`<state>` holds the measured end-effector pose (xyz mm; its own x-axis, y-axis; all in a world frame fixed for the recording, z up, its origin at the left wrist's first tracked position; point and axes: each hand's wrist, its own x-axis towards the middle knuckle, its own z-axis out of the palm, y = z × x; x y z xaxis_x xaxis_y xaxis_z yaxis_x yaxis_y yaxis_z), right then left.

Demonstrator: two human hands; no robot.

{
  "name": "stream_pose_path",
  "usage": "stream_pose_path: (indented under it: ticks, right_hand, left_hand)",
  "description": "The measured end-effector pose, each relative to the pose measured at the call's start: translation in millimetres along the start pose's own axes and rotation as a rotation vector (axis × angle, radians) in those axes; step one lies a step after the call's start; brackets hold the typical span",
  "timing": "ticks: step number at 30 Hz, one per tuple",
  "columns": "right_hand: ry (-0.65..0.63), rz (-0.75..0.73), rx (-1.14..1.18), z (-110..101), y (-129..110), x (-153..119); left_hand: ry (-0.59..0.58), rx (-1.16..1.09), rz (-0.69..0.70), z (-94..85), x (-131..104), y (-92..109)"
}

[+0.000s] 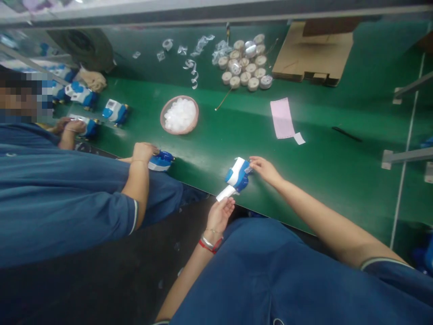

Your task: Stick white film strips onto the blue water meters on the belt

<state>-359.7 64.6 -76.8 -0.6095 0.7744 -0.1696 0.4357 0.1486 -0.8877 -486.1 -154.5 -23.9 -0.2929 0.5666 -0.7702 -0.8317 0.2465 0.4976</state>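
A blue-and-white device [238,173], shaped like a water meter, lies near the front edge of the green bench. My right hand [265,169] has its thumb and fingers closed on the device's right end, beside a small pale, translucent patch. Below the device, my left hand [221,212] grips a white rectangular piece [226,193] between thumb and fingers. That piece touches the lower side of the device; whether it is joined to it I cannot tell.
A bowl of white pieces [180,115] stands left of centre. Behind are several tape rolls [245,65], cardboard [313,54], a pink sheet [282,118] and a black stick-like item [347,133]. At left, a co-worker's hand [144,152] is on another device [160,161].
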Motion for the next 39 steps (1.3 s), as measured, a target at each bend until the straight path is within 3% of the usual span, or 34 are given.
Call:
stream_pose_path:
  ticks: [3, 6, 21, 39]
  right_hand:
    - [-0.106, 0.041, -0.081, 6, 31, 34]
    - [-0.189, 0.027, -0.125, 15, 42, 49]
    - [-0.247, -0.024, -0.255, 21, 36, 67]
    - [-0.149, 0.011, -0.248, 27, 35, 61]
  left_hand:
    - [0.021, -0.017, 0.01, -10.7, 4, 6]
    - [0.049, -0.019, 0.006, -14.2, 7, 12]
    - [0.055, -0.013, -0.017, -14.5, 25, 25]
    - [0.06, 0.023, -0.019, -19.1, 32, 20]
